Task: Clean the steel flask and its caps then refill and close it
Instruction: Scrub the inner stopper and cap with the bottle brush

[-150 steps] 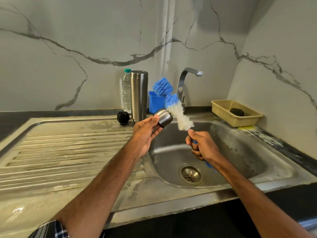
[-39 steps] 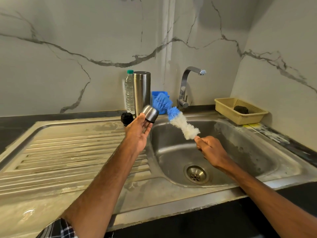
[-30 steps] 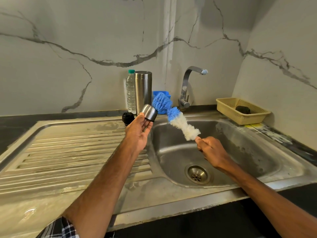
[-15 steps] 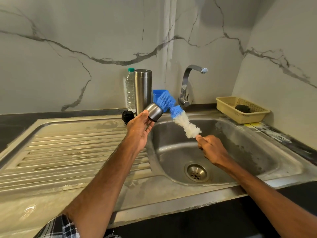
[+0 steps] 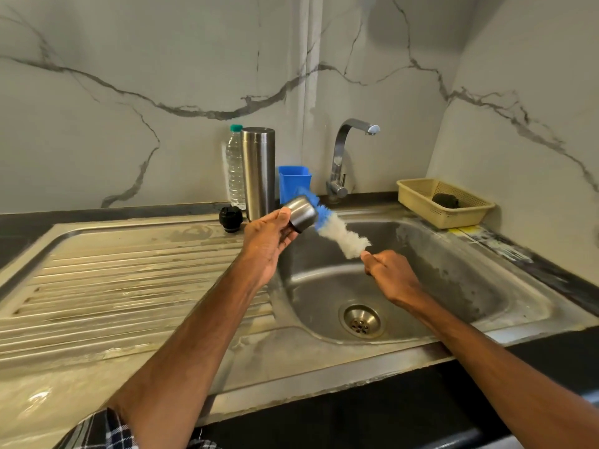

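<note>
My left hand [image 5: 265, 241] grips the steel cup cap [image 5: 299, 212] over the left rim of the sink, its mouth turned to the right. My right hand [image 5: 390, 273] holds the handle of a blue and white bottle brush [image 5: 340, 233]. The brush's blue tip is pushed into the cap and mostly hidden by it. The steel flask [image 5: 258, 171] stands upright with its top uncovered at the back of the counter. The black inner cap [image 5: 230, 218] sits on the drainboard just left of the flask.
A plastic water bottle [image 5: 235, 170] stands behind the flask, a blue cup [image 5: 295, 181] to its right. The tap [image 5: 345, 157] is off above the sink basin [image 5: 453, 280]. A beige basket [image 5: 444, 202] with a dark scrubber sits at the back right.
The brush's blue tip has gone from beside the cap into its mouth. My left hand has tilted the cap toward the brush; both hands stay over the sink.
</note>
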Motion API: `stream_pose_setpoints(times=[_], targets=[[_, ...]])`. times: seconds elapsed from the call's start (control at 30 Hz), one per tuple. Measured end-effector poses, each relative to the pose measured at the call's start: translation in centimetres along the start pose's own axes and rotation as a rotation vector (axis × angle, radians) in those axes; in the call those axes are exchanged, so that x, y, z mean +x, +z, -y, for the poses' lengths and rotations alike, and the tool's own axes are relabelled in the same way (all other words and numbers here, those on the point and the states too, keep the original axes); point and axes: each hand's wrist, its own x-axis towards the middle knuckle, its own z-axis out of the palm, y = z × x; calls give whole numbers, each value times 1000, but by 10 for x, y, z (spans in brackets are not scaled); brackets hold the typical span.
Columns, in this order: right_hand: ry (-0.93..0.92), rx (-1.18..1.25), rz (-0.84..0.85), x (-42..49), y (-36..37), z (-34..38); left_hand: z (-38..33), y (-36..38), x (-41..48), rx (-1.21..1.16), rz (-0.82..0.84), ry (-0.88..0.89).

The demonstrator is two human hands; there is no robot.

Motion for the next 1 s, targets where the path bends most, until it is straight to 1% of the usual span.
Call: stream_pose_setpoints(times=[0.07,0.17,0.27,0.33,0.4,0.5,0.6,0.7,0.8,0.9,1.0], targets=[[10,80,-35,0,-1,1,6,7,-5,121,45,43],[32,289,-42,-1,-5,7,17,14,-9,307,43,97],[41,450,64,-5,-8,13,21,14,-11,328,18,94],[16,484,140,-8,-9,16,19,12,-12,301,-8,79],[-7,469,159,-8,-9,16,16,10,-11,283,-36,60],[-60,423,134,-5,-7,9,8,4,-7,220,-108,41],[-167,223,97,-7,0,1,-2,-3,-3,101,-186,29],[-184,107,52,-8,3,3,-7,-10,2,43,-232,14],[-147,70,10,-5,3,2,-7,-14,6,40,-263,19],[-188,51,36,-6,4,0,-10,-14,7,41,-271,36],[-214,83,-31,-6,3,-1,-12,-14,5,-6,-269,21]])
